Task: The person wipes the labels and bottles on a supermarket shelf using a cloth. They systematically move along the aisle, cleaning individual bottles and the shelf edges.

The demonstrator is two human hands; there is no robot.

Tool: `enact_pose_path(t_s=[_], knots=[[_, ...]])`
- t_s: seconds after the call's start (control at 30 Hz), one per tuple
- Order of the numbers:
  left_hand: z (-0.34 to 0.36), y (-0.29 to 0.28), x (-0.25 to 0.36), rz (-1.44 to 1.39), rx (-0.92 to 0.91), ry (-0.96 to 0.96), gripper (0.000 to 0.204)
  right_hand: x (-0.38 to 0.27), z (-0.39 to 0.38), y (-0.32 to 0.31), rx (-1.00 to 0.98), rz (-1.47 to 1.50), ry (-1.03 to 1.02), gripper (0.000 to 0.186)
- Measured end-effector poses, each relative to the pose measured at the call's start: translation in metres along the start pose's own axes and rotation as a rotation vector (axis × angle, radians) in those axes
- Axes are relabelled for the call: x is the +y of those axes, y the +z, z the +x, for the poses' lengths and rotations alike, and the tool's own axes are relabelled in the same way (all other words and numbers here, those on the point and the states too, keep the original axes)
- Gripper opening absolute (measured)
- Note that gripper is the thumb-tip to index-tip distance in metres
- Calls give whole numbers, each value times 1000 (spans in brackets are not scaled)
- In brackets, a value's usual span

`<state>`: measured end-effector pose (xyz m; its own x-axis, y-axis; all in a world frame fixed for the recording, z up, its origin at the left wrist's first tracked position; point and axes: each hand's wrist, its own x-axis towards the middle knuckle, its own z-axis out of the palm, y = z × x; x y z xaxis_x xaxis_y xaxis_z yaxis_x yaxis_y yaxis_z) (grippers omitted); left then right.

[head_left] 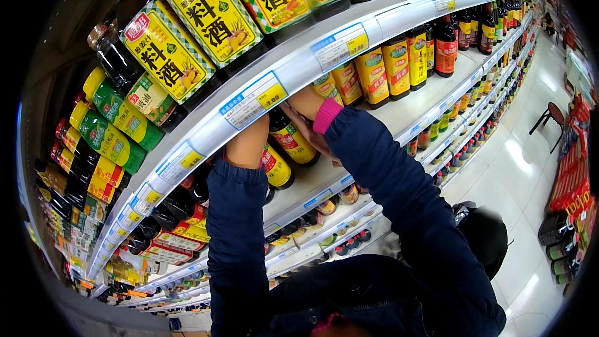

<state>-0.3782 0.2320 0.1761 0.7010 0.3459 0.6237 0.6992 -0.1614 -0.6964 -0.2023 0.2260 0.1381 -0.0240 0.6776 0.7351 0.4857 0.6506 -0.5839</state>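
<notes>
Both my arms reach in under the price-tag edge of an upper shelf to the tier below. The bare wrist of my left hand shows, but its fingers are hidden behind the shelf edge. Between my wrists stands a dark bottle with a yellow label. My right hand lies along that bottle's right side, fingers stretched out; part of it is covered by the shelf edge and my sleeve. Closer to my left wrist is another bottle with a red and yellow label. Yellow-labelled bottles stand right of my hands.
Large yellow-labelled bottles crowd the upper shelf, with green-labelled bottles further left. Lower tiers hold more bottles and jars. A tiled floor runs along the right, with a stool and stacked red goods.
</notes>
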Motion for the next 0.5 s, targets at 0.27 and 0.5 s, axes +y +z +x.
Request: enact_pose_path(t_s=[0.27,0.5], knots=[[0,7,-2,-268,34,-89,38,-16,-11,0,-148,188,139,58],[4,12,0,123,138,35,36,-1,-21,7,-25,388,200,68]])
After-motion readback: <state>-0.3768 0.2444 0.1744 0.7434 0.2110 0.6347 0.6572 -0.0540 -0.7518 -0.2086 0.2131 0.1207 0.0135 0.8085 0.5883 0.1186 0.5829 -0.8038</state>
